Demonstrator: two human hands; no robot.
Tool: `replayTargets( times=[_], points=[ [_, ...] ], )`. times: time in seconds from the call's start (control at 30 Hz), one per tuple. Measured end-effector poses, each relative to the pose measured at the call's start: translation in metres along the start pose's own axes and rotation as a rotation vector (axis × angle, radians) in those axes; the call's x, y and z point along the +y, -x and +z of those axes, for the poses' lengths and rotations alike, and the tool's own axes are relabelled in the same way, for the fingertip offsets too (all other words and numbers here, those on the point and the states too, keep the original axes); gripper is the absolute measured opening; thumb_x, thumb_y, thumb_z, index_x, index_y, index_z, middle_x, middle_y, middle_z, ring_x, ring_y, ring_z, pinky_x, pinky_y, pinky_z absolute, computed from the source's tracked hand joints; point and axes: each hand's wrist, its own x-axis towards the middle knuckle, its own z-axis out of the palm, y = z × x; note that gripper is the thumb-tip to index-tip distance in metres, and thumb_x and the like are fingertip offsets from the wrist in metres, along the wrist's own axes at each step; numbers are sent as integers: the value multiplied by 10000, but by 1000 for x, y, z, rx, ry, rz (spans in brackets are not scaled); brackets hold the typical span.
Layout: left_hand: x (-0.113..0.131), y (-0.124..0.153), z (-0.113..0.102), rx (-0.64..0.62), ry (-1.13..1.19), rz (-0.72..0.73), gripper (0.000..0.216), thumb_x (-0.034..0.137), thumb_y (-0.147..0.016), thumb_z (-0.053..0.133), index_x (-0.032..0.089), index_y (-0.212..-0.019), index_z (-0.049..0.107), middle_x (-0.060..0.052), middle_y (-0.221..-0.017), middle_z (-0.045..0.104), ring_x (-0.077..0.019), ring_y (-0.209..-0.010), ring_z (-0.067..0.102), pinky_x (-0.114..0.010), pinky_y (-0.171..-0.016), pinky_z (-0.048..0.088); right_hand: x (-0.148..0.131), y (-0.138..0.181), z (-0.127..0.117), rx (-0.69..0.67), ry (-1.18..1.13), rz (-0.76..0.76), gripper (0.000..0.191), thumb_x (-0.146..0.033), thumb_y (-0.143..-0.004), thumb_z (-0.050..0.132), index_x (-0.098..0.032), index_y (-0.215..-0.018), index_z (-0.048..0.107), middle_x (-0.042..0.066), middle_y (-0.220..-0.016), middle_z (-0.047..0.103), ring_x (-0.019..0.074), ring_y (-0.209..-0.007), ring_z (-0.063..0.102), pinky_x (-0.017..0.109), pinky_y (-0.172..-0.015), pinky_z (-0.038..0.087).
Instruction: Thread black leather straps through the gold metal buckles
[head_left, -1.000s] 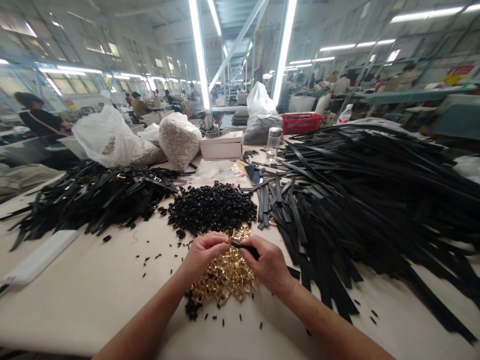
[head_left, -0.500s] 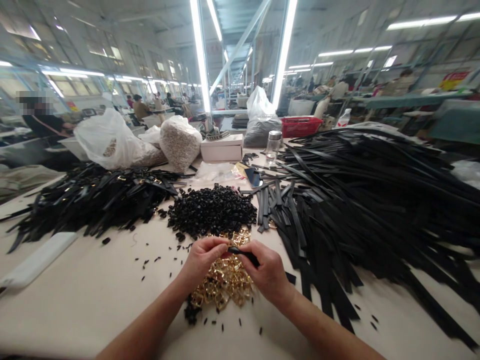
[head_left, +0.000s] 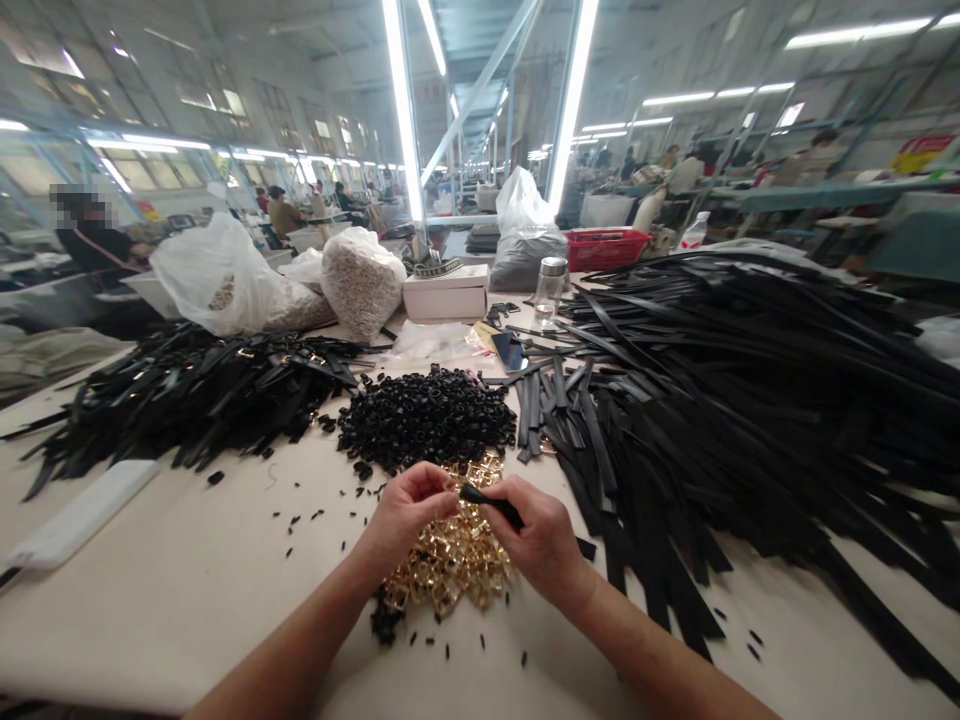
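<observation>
My right hand (head_left: 541,541) is closed around a short black strap (head_left: 491,503), whose end points left toward my left hand. My left hand (head_left: 409,510) is pinched at that strap end, fingers curled; what it pinches is too small to make out. Both hands hover over a small heap of gold metal buckles (head_left: 450,565) on the pale table (head_left: 172,590). Just beyond lies a mound of small black loops (head_left: 424,415). A row of short black straps (head_left: 559,410) lies to the right of the mound.
A huge pile of long black straps (head_left: 757,390) fills the right side. Finished straps with buckles (head_left: 180,395) lie heaped at left. Plastic bags (head_left: 225,275), a white box (head_left: 445,293), a glass jar (head_left: 549,285) and a red basket (head_left: 604,245) stand at the back. People work at distant tables.
Both hands stay together above the gold buckles; the strap end in my right hand has shifted slightly. Nothing else has moved.
</observation>
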Motion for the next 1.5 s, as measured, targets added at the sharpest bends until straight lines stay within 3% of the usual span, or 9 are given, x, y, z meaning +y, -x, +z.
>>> replayTargets(
  times=[0.2, 0.3, 0.5, 0.67, 0.77, 0.97, 1.07, 1.33, 1.5],
  points=[
    [11, 3, -5, 136, -627, 393, 72, 274, -801, 662, 233, -817, 720, -35, -800, 656, -177, -742, 580, -274, -701, 448, -9, -4, -4, -88, -138, 132, 54, -202, -827, 616, -200, -859, 660, 7, -783, 668, 143, -701, 605, 242, -646, 471],
    [12, 4, -5, 147, -700, 473, 154, 208, -805, 642, 251, -938, 708, -31, -824, 672, -180, -751, 600, -273, -712, 447, -13, -2, 0, -169, -194, 199, 34, -184, -802, 635, -195, -819, 662, -10, -740, 653, 125, -663, 579, 220, -598, 447],
    [9, 3, -9, 195, -736, 519, 246, 183, -806, 617, 261, -1029, 686, -36, -834, 662, -196, -776, 600, -296, -762, 446, -15, -3, 3, -187, -263, 291, 44, -149, -772, 637, -182, -769, 665, -27, -694, 633, 106, -621, 544, 209, -574, 430],
    [14, 3, -9, 214, -681, 441, 163, 195, -776, 655, 247, -921, 708, -28, -795, 654, -187, -753, 596, -288, -735, 453, -15, -2, 4, -213, -268, 286, 50, -141, -772, 638, -184, -762, 662, -34, -686, 635, 104, -618, 550, 206, -566, 427],
    [11, 4, -8, 120, -479, 280, 101, 264, -765, 701, 214, -851, 691, -24, -787, 661, -166, -722, 599, -264, -681, 464, -9, -1, 4, -172, -216, 267, 35, -177, -802, 636, -197, -805, 666, -24, -732, 652, 119, -656, 580, 219, -603, 449],
    [8, 6, -6, -67, -16, -23, 232, 311, -703, 784, 167, -816, 641, 10, -730, 629, -102, -657, 556, -213, -633, 448, 6, -4, 2, -43, 3, 169, 72, -206, -839, 617, -220, -890, 665, 4, -831, 684, 163, -769, 630, 262, -703, 469],
    [10, 7, 0, -134, 64, -82, 259, 296, -684, 803, 160, -833, 639, 22, -717, 605, -82, -636, 538, -195, -615, 436, 7, -3, 3, -59, 10, 138, 88, -207, -847, 611, -220, -918, 663, 10, -842, 682, 164, -772, 630, 265, -713, 472],
    [6, 2, -1, -150, 304, -274, 385, 236, -615, 843, 169, -921, 620, 29, -684, 594, -68, -562, 533, -185, -560, 424, 1, -1, 4, -66, -87, -12, 64, -222, -865, 604, -204, -915, 640, 14, -809, 660, 148, -738, 613, 248, -680, 457],
    [7, 4, 5, -114, 280, -210, 292, 262, -683, 812, 172, -841, 582, 18, -721, 615, -94, -643, 601, -189, -603, 457, 2, 1, 7, -34, -91, -12, 78, -247, -880, 600, -202, -932, 638, 18, -816, 661, 149, -739, 615, 251, -686, 457]
  ],
)
